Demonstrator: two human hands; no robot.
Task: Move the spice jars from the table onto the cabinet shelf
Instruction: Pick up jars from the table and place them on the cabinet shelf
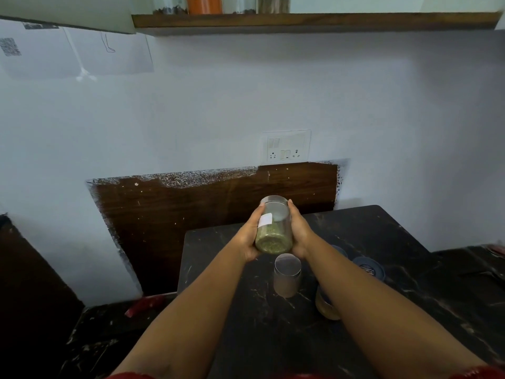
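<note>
The left hand (250, 236) cups the left side of a clear jar (274, 228), its fingers curved along the glass and its thumb reaching up toward the lid end. The jar is a smooth, round cylinder held in the air above the table (273, 337), tilted so its clear lid leans away toward the wall. Its lower part is filled with a grainy, olive-green spice, and a small white label sits on its left side just beside the left thumb. The right hand (299, 233) holds the jar's right side in the same way, fingers wrapped closely on the glass, so the jar is clasped between both palms.

Just below the held jar, a second clear jar (287, 274) with a flat, shiny lid stands upright on the table; its contents cannot be made out. Lower and to the right of the held jar, partly hidden under the right forearm, stands a jar with amber contents (326, 307). Farther right of the held jar lies a round dark blue lid (369, 268), though what is beneath it is unclear.

The table is dark stone with pale, scratchy veins. Behind the held jar a dark wooden panel (213, 203) with a rough, paint-flecked top edge covers the lower wall, and a white switch plate (286, 146) sits above it. High above the held jar, a brown wooden shelf (314, 20) carries several containers (221, 4), one of them orange.
</note>
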